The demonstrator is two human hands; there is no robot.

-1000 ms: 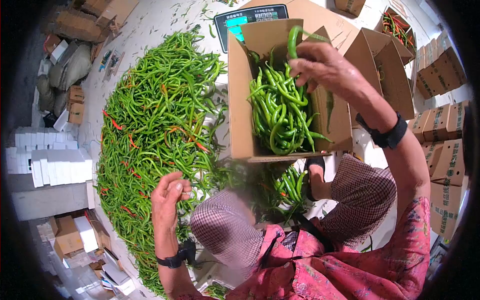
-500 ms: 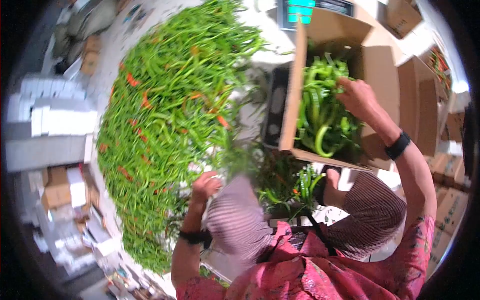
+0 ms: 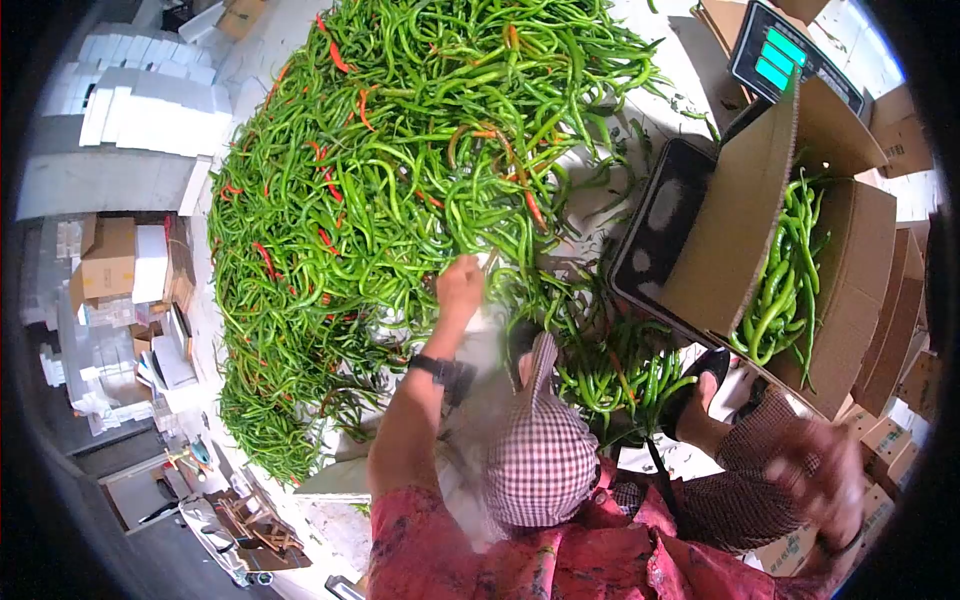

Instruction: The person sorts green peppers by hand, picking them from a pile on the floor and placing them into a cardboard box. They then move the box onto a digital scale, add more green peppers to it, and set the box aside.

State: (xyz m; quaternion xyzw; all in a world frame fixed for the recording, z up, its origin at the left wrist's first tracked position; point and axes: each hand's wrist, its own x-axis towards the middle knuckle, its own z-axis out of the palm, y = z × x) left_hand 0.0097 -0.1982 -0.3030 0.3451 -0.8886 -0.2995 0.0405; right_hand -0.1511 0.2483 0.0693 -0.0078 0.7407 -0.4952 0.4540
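Gathering step, as judged: left hand (image 3: pixel 460 285) curled among peppers (image 3: pixel 400 160), grip unclear; right hand (image 3: pixel 820 480) blurred, state untellable. Next, a secure handful is needed for the box (image 3: pixel 735 240).

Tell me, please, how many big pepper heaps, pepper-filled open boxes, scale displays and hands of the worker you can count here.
Big chili pepper heap: 1
Open cardboard box of green peppers: 1
Digital scale display: 1
Worker's hands: 2 (left hand, right hand, blurred)
Total: 5
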